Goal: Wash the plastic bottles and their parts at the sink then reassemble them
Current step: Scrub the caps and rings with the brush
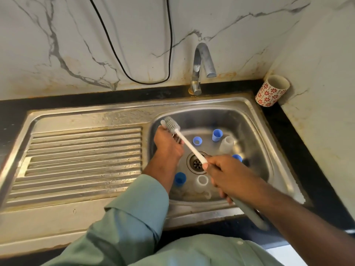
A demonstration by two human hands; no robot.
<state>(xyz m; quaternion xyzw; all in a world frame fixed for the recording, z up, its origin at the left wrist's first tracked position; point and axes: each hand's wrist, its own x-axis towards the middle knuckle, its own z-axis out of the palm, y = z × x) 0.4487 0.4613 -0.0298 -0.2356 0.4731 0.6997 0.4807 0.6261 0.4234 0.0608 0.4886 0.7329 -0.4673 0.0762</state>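
At the centre of the frame, over the stainless steel sink basin [255, 150], your right hand [222, 173] is curled round the lower end of a long white plastic bottle brush [189, 145]. The white shaft leaves your fingers at the thumb side and runs up and to the left to its grey bristle head [171, 123]. A grey-green handle section shows below the heel of that hand, toward the lower right.

Your left hand [168, 144] is at the left wall of the basin, its fingers closed on a small part just under the bristle head. The part is mostly hidden by the fingers, and what it is cannot be told. The bristles lie touching or just above those fingertips.

Loose parts lie on the basin floor around the round metal drain [196, 164]. A blue plastic cap [197, 141] and a taller blue plastic cap [217, 134] sit above the drain. A clear plastic bottle [226, 144] lies just right of them. Another blue cap [237, 157] shows beside your right hand. A blue cap [180, 178] and a translucent white ring [202, 181] lie below the drain, between your two forearms.

At the upper right, a white cup with red flower print [271, 94] stands on the black counter [307, 150]. The chrome tap [201, 66] is at upper centre.
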